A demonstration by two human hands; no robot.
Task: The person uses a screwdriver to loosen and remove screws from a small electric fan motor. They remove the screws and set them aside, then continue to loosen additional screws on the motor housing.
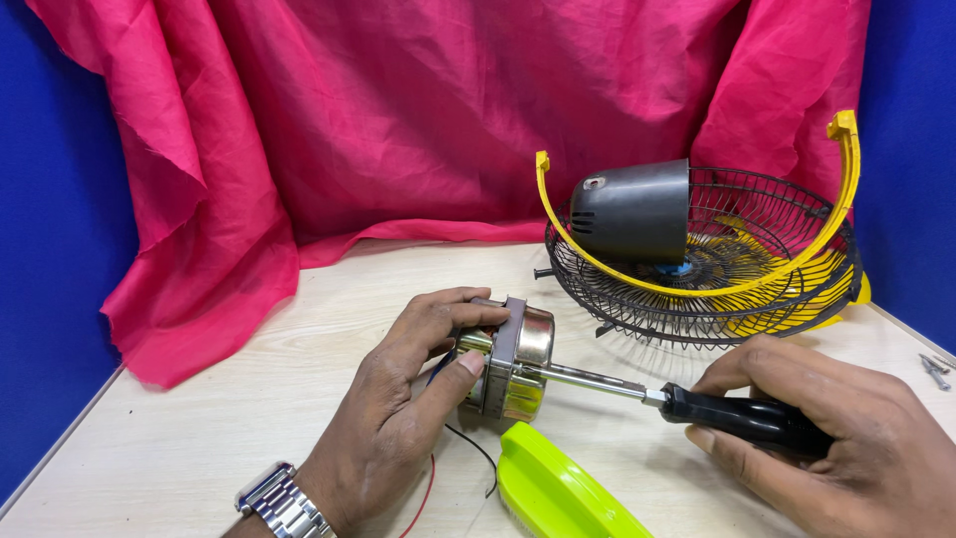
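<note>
Screwdriver (687,403) and motor (513,361) lie on one line, and that line is the relation that counts. The tool's long axis runs nearly level across the view, from its black handle low on the right, up and leftward along the bright shaft, whose tip meets the motor's face. So the motor sits to the left of the right hand (846,438), a shaft's length away, and slightly higher in the picture.

That right hand is closed around the black handle, fingers wrapped over it and thumb beneath. The left hand (398,418), with a metal watch (279,503) at its wrist, is by far the nearer to the motor: it grips the round silver body, fingers curled over the top and thumb pressed on the near rim, holding it on edge just above the table (199,438) with its flat face turned toward the tool. Thin red and black wires (453,468) trail from under the motor toward the near edge.

Just below the shaft lies a lime-green cover (558,493), close to both hands but touching neither, as far as can be seen. Behind the tool, well apart from the motor, rests a black wire fan guard (717,299) with a yellow bracket (797,254) and a dark grey housing (632,211). Small metal bits (934,369) sit at the far right edge. Pink cloth (398,120) hangs behind.
</note>
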